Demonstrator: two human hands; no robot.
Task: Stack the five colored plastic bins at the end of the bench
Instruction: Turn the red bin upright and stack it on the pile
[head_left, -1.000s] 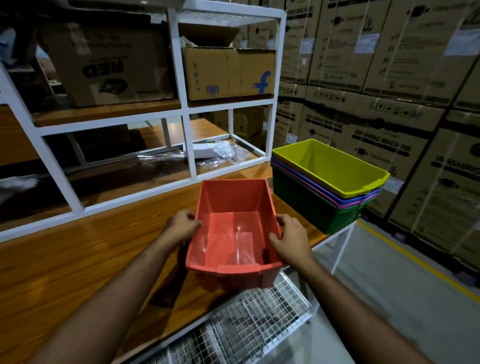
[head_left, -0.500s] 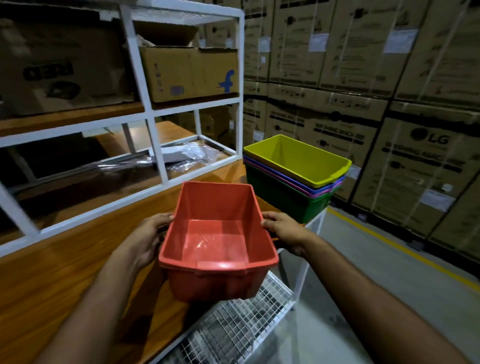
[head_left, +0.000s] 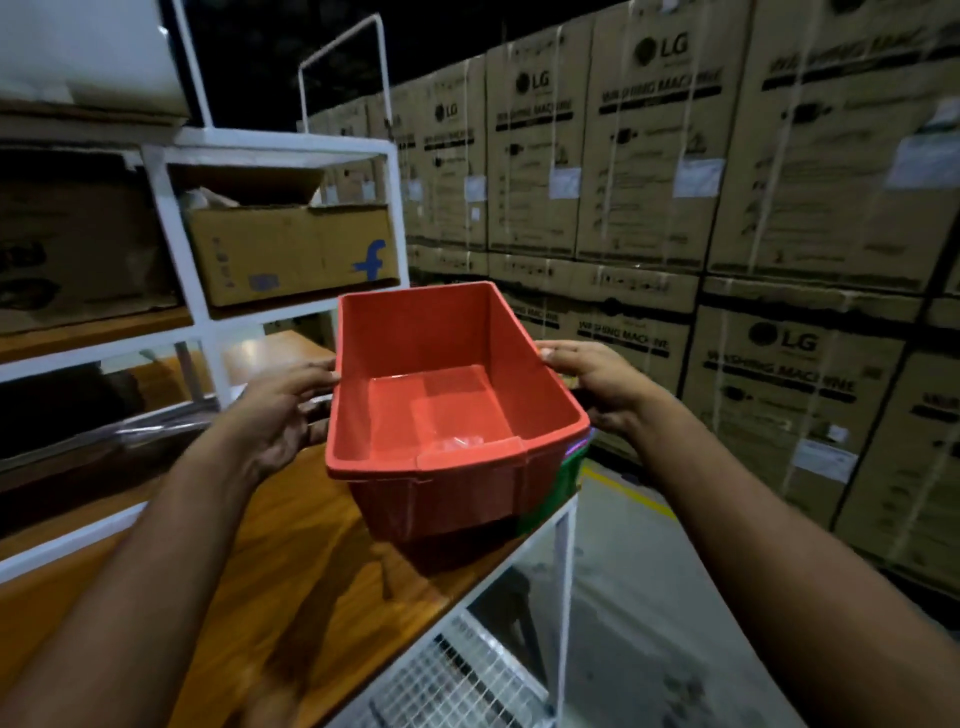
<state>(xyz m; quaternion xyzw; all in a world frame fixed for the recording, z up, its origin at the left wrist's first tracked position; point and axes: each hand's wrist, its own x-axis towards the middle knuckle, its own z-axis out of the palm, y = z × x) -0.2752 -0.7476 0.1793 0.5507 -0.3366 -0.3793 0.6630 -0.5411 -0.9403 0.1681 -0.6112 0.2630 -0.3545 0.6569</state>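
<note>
Red bin (head_left: 441, 410): centre of the frame, lifted clear of the desk (head_left: 291, 561), mouth up, its long axis running away from me.
Stack: almost hidden behind the red bin; only a green sliver (head_left: 569, 475) with a purple edge above it shows at the bin's lower right corner, at the desk's end.
Key relation: I judge the red bin is above and slightly nearer me than the stack, so the move is forward, then straight down to nest.
Left hand (head_left: 283, 415): on the bin's left rim, fingers curled on it, thumb by the top edge.
Right hand (head_left: 597, 382): on the right rim, fingertips hooked over the edge, gripping.
Arms: both stretched forward from the lower corners of the frame, about equally near the bin.
Risk: the bin hides the stack, so alignment is by feel.
</note>
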